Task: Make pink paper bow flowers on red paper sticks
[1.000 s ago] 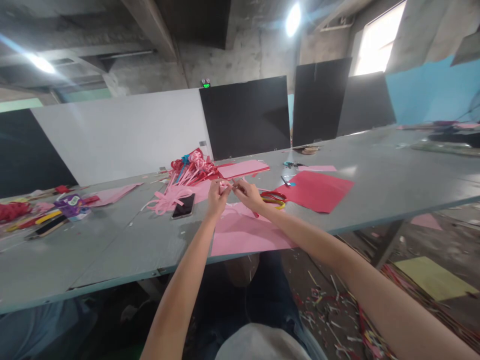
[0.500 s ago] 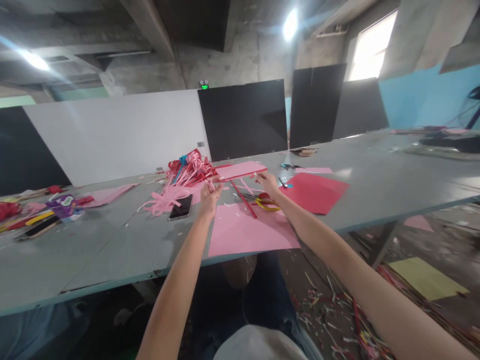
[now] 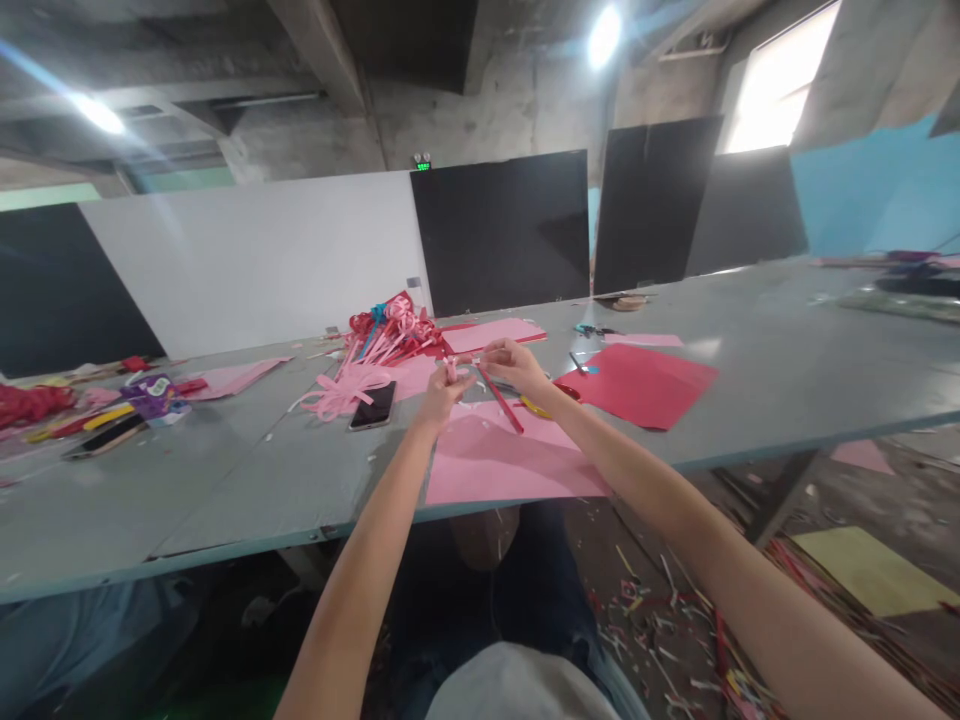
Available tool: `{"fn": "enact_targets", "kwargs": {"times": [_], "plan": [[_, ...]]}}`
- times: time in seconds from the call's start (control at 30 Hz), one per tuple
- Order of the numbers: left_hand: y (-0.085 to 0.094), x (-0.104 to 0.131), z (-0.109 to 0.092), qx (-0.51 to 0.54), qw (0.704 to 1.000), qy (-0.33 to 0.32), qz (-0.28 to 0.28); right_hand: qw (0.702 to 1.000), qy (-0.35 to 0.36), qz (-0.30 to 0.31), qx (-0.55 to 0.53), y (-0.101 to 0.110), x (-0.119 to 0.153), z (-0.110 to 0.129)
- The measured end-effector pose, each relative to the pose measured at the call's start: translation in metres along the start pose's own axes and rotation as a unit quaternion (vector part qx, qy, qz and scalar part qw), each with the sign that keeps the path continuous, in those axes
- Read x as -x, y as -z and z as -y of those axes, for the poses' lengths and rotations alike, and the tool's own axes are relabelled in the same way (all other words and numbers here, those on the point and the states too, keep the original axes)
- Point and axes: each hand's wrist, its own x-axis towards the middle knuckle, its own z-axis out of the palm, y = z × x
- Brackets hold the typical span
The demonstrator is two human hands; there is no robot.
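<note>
My left hand [image 3: 444,390] is closed on a small looped pink paper strip [image 3: 451,368] above the table. Just to its right, my right hand [image 3: 511,362] has its fingertips pinched close to the strip; what they hold is too small to make out. Beneath the hands lie a pink sheet [image 3: 517,460] and a thin red stick [image 3: 504,402]. Yellow-handled scissors [image 3: 536,408] are partly hidden by my right forearm. Left of my left hand are a black phone [image 3: 373,407] and a heap of pink paper loops [image 3: 337,392].
Behind the hands lie a bundle of red and pink ribbon loops [image 3: 394,325] and stacked pink sheets [image 3: 495,334]. Red paper [image 3: 649,385] is on the right. A purple packet [image 3: 154,398] sits at the left on the grey table [image 3: 262,500].
My right hand has moved left, so the two hands are now nearly together. The camera view has shifted slightly, moving the table things a little to the right in the picture.
</note>
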Motion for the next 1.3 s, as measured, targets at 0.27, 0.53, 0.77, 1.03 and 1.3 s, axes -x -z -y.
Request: {"fn": "enact_targets", "kwargs": {"times": [0.27,0.53,0.77,1.03,1.3], "plan": [[0.000,0.001,-0.002,-0.013,1.000,-0.018,0.002,1.000,0.004,-0.020,-0.020,-0.005,0.008,0.007],[-0.001,-0.002,0.002,-0.066,0.997,-0.032,-0.034,0.999,0.011,0.004,-0.038,-0.008,0.007,0.005],[0.009,-0.012,0.011,-0.136,0.959,-0.153,-0.197,0.996,0.071,-0.047,0.008,-0.015,0.008,0.002],[0.017,0.000,0.008,-0.352,0.895,-0.236,-0.144,0.998,-0.008,-0.022,-0.060,-0.018,0.011,0.004],[0.015,0.003,0.011,-0.495,0.821,-0.280,-0.059,0.988,-0.067,0.004,-0.137,-0.018,0.008,-0.008]]}}
